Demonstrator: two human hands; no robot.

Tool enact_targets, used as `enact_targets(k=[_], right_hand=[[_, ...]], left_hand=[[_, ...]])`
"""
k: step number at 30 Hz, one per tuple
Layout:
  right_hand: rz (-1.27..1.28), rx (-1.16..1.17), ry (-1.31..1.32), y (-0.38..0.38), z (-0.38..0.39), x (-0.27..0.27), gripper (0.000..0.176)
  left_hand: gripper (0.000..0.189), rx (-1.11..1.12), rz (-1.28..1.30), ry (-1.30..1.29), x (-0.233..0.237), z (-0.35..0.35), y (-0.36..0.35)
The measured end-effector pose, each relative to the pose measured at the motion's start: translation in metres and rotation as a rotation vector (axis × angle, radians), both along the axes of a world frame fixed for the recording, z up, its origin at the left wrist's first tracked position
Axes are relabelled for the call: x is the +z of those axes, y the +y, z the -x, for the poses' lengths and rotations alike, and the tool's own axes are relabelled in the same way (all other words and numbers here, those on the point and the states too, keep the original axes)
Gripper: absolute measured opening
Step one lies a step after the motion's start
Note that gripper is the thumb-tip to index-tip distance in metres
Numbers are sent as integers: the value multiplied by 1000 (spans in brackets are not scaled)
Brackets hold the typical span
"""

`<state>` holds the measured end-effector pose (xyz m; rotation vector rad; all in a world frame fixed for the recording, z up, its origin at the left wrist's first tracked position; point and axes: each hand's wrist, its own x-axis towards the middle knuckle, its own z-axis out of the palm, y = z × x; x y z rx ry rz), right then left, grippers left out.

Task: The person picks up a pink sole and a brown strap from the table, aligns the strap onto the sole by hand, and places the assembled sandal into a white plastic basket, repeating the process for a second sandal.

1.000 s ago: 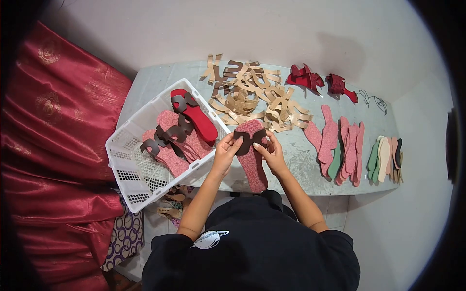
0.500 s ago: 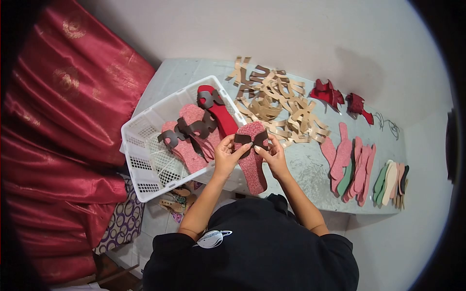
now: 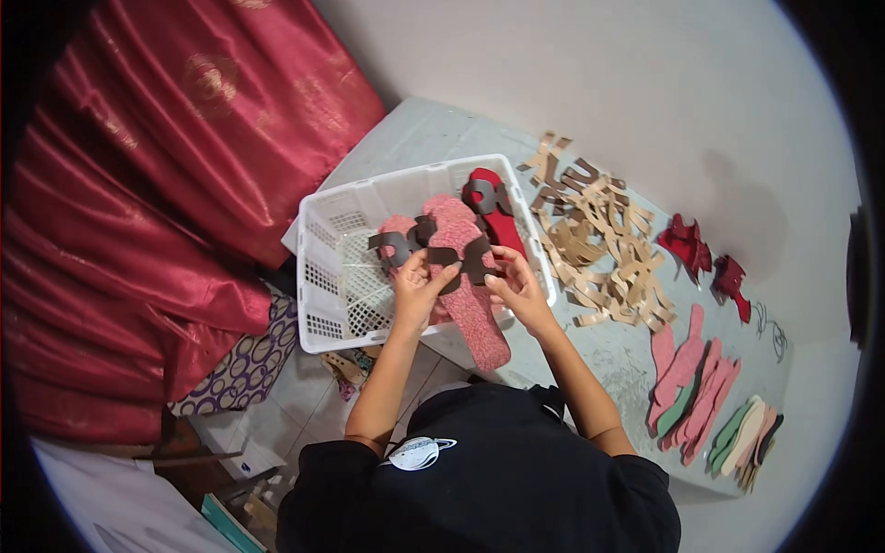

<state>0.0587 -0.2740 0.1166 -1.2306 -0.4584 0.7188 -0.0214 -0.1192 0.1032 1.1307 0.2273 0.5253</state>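
Both hands hold a sandal with a pink textured sole (image 3: 479, 327) and dark brown straps (image 3: 477, 261) over the basket's front side. My left hand (image 3: 421, 293) grips the left strap between thumb and fingers. On the other side, my right hand (image 3: 519, 291) pinches the right strap, its thumb lying near the sole's edge. Beneath and behind, the white plastic basket (image 3: 318, 198) contains other pink sandals (image 3: 398, 226) with dark straps, partly hidden by the held one. A red sandal (image 3: 501, 221) with a dark strap leans at the basket's right end.
Tan and brown cut strap pieces (image 3: 599, 244) are heaped right of the basket on the grey table (image 3: 590, 355). Farther right lie red strap pieces (image 3: 684, 244), pink and green soles (image 3: 696, 392), and a smaller sole stack (image 3: 737, 438). A red curtain (image 3: 184, 212) hangs at left.
The camera view has shifted, moving the basket and table rightward in the picture. My hands have carried the sandal left relative to the basket, so it now overlaps the basket and its sandals.
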Motion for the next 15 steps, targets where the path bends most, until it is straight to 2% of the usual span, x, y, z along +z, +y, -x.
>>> enact_targets(k=[3, 8, 11, 13, 15], right_hand=[[-88, 17, -115, 17, -9, -11, 39], [-66, 1, -37, 28, -22, -20, 32], [-57, -21, -139, 36, -26, -34, 30], [-46, -14, -173, 40, -26, -44, 30], [-41, -16, -223, 44, -26, -54, 29]], left_hand=[[28, 186, 34, -17, 8, 8, 36], [27, 303, -14, 17, 5, 5, 106], [26, 287, -88, 79, -18, -5, 125], [26, 280, -107, 142, -62, -14, 138], [26, 262, -139, 171, -79, -16, 134]])
